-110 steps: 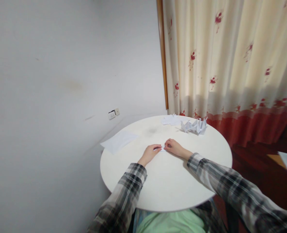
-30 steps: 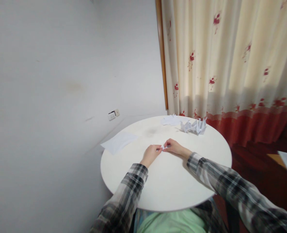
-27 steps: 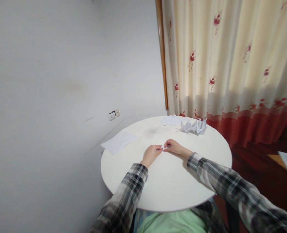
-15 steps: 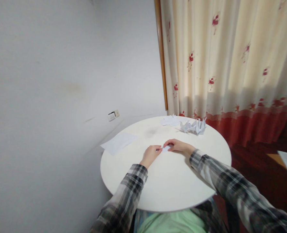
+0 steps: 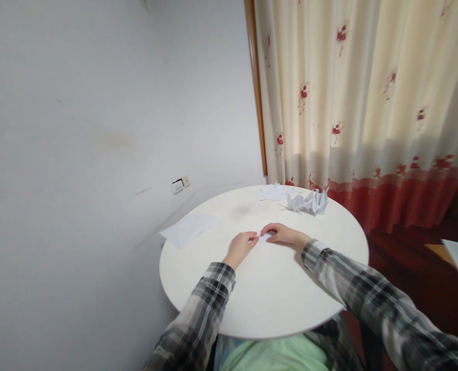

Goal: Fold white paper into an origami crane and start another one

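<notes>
A small piece of white paper [image 5: 265,238] lies between my hands near the middle of the round white table [image 5: 275,293]. My left hand [image 5: 241,246] pinches its left end between thumb and fingers. From the right, my right hand [image 5: 282,233] grips the same paper, fingers curled over its far edge. Its folds are too small to make out, and the fingers cover part of it. Beyond my right hand stand several folded paper cranes [image 5: 310,202], bunched together.
A flat sheet of white paper [image 5: 189,228] lies at the table's left edge, by the wall. More white paper pieces [image 5: 273,192] lie at the far edge. A wall socket [image 5: 177,186] is at the left; a flowered curtain [image 5: 341,103] hangs behind.
Hardly anything differs: both hands keep hold of the small paper in the same place. The whole view has shifted very slightly.
</notes>
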A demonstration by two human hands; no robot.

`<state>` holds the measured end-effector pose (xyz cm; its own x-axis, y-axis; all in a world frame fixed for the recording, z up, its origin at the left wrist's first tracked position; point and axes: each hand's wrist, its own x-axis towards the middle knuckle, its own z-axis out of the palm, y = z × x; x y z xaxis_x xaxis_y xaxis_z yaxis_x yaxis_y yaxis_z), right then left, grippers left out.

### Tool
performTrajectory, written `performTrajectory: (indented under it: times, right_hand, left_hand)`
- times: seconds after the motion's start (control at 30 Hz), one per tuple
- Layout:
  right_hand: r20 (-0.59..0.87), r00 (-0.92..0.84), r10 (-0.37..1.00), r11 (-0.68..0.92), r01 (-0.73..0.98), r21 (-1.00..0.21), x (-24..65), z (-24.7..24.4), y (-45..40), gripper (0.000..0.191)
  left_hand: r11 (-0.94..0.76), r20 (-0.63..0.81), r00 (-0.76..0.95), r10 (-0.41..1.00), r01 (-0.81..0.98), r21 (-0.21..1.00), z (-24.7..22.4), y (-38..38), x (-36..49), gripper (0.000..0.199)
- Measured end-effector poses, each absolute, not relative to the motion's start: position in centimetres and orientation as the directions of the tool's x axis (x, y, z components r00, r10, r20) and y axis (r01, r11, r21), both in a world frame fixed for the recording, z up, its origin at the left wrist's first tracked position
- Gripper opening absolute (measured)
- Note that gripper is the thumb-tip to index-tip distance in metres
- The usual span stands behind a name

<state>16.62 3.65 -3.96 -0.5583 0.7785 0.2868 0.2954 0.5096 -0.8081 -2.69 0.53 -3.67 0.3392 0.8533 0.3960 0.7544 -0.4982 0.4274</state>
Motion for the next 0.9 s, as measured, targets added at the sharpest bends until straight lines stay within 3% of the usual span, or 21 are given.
performTrajectory:
  times: [0.2, 0.53, 0.77, 0.9]
  right_hand:
    - [0.481, -0.535, 0.694, 0.697, 0.334, -0.635, 16.3, -4.4, 3.5, 0.019]
    - [0.565, -0.571, 0.596, 0.803, 0.451, -0.391, 15.9, -4.6, 3.4, 0.015]
    - [0.564, -0.561, 0.606, 0.793, 0.479, -0.376, 15.9, -4.7, 3.4, 0.016]
    - [0.525, -0.539, 0.658, 0.752, 0.501, -0.428, 15.9, -4.3, 2.8, 0.019]
  left_hand:
    - [-0.546, 0.414, 0.386, 0.824, 0.736, 0.401, -3.7, 0.8, -2.6, 0.023]
    - [-0.637, 0.434, 0.478, 0.764, 0.666, 0.388, -4.3, 1.7, -3.0, 0.021]
    - [-0.634, 0.459, 0.478, 0.749, 0.718, 0.287, -4.4, 2.3, -3.1, 0.018]
    - [-0.540, 0.519, 0.355, 0.777, 0.800, 0.261, -4.5, 2.5, -3.5, 0.024]
